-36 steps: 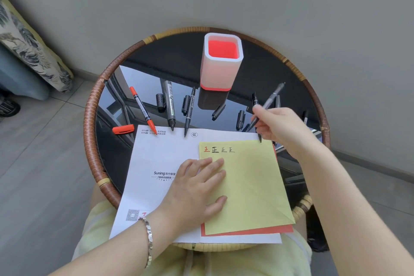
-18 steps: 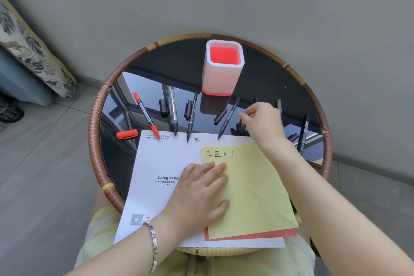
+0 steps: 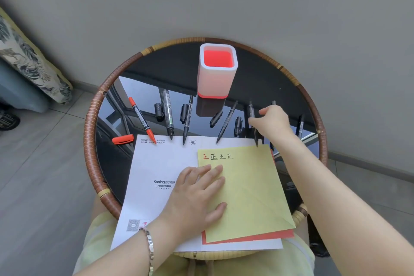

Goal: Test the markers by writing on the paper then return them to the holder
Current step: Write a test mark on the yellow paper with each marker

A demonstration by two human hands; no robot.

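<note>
The yellow paper point(image 3: 251, 188) lies on a white printed sheet point(image 3: 154, 170), with a few test characters point(image 3: 217, 156) along its top. My left hand point(image 3: 197, 195) presses flat on the yellow paper, fingers spread. My right hand point(image 3: 272, 122) pinches a black marker point(image 3: 251, 108) whose tip rests at the paper's top edge. The white holder with a red inside point(image 3: 217, 74) stands empty at the back of the table. Uncapped in a row lie a red marker point(image 3: 141, 117), a thick black marker point(image 3: 168, 114), and two thin black markers point(image 3: 187, 119) point(image 3: 226, 120).
The round glass table has a woven rattan rim point(image 3: 90, 132). A red cap point(image 3: 122, 139) and several black caps point(image 3: 159, 111) lie among the markers. Another black marker point(image 3: 300, 126) lies at the far right. A red sheet point(image 3: 257, 238) peeks from under the yellow one. A wall is close behind.
My right hand laid a thin black marker down in front of the holder, then shifted right onto another black marker. My left hand stayed flat on the paper.
</note>
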